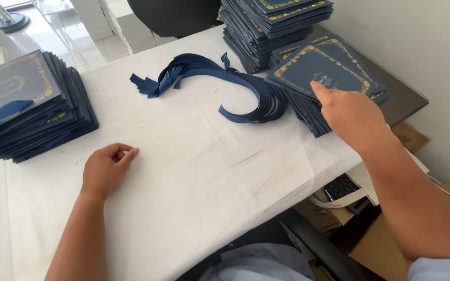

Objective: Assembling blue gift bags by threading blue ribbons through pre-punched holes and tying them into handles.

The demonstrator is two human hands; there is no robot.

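The right hand (351,115) reaches out to the far right of the table, its forefinger laid flat on the top card (323,68) of a fanned stack of dark blue cards (334,78) with gold borders; the other fingers are curled loosely under and grip nothing that can be seen; the card lies just ahead of and to the left of the knuckles, tilted, its long side running from near left to far right, its near corner hanging over the stack's edge; the left hand (105,169) rests well apart on the white cloth (199,171), fingers curled in, thumb touching forefinger, holding nothing visible; so the right hand is far nearer the card; a bundle of blue ribbons (220,78) curves across the cloth just left of the stack; a taller pile of cards (272,26) stands behind, and another pile (24,104) with a ribbon on top sits at the left edge; bare cloth lies open between the hands; the table's right edge (407,104) is close beside the stack.
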